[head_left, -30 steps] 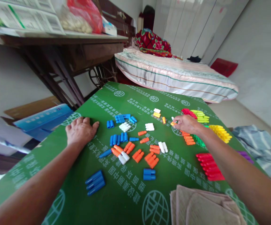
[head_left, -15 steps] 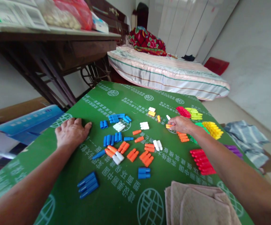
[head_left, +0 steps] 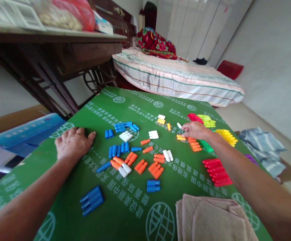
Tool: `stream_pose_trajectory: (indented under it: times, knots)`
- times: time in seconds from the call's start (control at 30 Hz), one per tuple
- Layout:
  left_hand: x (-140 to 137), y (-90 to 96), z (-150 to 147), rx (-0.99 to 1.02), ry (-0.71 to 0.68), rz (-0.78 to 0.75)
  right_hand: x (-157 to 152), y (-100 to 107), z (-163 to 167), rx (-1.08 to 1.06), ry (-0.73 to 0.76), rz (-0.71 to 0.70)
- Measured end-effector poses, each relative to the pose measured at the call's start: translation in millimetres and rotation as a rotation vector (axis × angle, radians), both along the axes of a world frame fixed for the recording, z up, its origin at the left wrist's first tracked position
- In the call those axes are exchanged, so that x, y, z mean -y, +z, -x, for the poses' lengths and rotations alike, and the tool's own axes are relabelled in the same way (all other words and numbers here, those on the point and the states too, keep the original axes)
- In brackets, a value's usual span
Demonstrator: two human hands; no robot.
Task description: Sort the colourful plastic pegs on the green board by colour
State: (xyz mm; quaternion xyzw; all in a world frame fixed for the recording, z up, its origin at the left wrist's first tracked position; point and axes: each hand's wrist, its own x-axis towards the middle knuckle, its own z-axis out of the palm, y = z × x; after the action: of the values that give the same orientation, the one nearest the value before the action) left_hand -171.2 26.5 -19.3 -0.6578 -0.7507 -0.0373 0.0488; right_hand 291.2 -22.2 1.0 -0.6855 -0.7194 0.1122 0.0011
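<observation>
My left hand (head_left: 73,144) lies palm down on the green board (head_left: 125,217) at the left, fingers spread, holding nothing. At the right, my right hand (head_left: 193,130) hovers low over the board with fingertips apart beside a small white bullet-shaped piece (head_left: 179,125). Just below those fingertips lie yellow-orange pieces (head_left: 180,137), no longer gripped, next to a row of orange pieces (head_left: 195,145). Green pieces (head_left: 206,146) are partly hidden by my right forearm. In the middle, small groups of orange pieces (head_left: 140,166), white pieces (head_left: 153,134) and blue pieces (head_left: 119,150) are scattered.
Red rows (head_left: 217,172), a yellow block of pieces (head_left: 227,137) and lime pieces (head_left: 206,121) line the right side. A folded beige cloth (head_left: 211,217) lies at the near right. A sewing-machine table (head_left: 60,36) stands left, a bed (head_left: 175,77) beyond.
My right hand has let go of the yellow-orange pieces and shifted slightly up toward the white piece. The left hand stays resting. The whole view has shifted slightly.
</observation>
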Motion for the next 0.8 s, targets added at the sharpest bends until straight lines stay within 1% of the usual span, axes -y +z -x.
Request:
stream_pose_trajectory:
  times: [0.23,0.4,0.63,0.8]
  knots:
    - [1,-1.4,-1,-0.004,-0.007,-0.006,9,-3,16,0.090,0.095,0.038]
    - [1,-2.5,0,-0.011,-0.004,-0.016,9,-2,14,0.118,0.107,0.047]
    - [2,-2.7,0,-0.013,-0.007,-0.031,8,-4,7,0.072,0.104,0.050]
    - [3,-2.1,-1,-0.010,0.000,-0.024,6,-3,4,0.008,0.070,0.018]
